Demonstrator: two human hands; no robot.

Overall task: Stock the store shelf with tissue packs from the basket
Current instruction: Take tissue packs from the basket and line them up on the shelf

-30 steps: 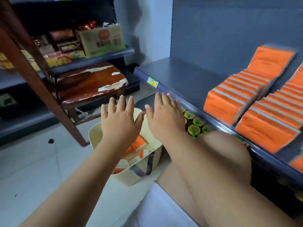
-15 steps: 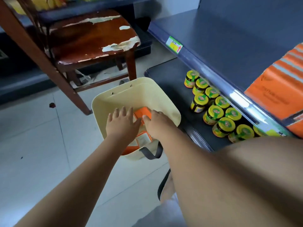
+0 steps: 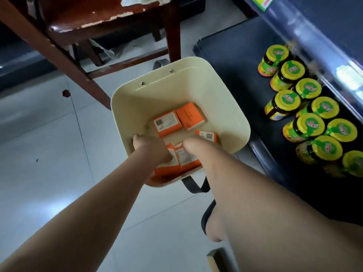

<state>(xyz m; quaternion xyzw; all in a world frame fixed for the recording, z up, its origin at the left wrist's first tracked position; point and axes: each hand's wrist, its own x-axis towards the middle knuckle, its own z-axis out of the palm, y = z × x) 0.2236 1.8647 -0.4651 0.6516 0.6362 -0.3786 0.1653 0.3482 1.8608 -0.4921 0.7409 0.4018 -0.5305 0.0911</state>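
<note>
A cream basket (image 3: 172, 89) stands on the floor with several orange tissue packs in it. Two loose packs (image 3: 167, 123) (image 3: 190, 115) lie at its middle and a third (image 3: 207, 136) lies to the right. Both my hands reach down into the near side. My left hand (image 3: 152, 149) and my right hand (image 3: 198, 152) flank a pair of upright packs (image 3: 184, 157) and touch them. The fingers point down and are hidden behind the backs of the hands, so the grip does not show.
A worn wooden chair (image 3: 172, 32) stands just behind the basket. To the right, the dark lower shelf (image 3: 231, 61) holds several yellow-lidded jars (image 3: 308, 124) under the upper shelf's edge (image 3: 290, 18). The basket's dark strap (image 3: 193, 185) hangs at its near side.
My view has dropped from the shelf to the basket. Both hands went from hovering open above the basket down into it, onto the near packs.
</note>
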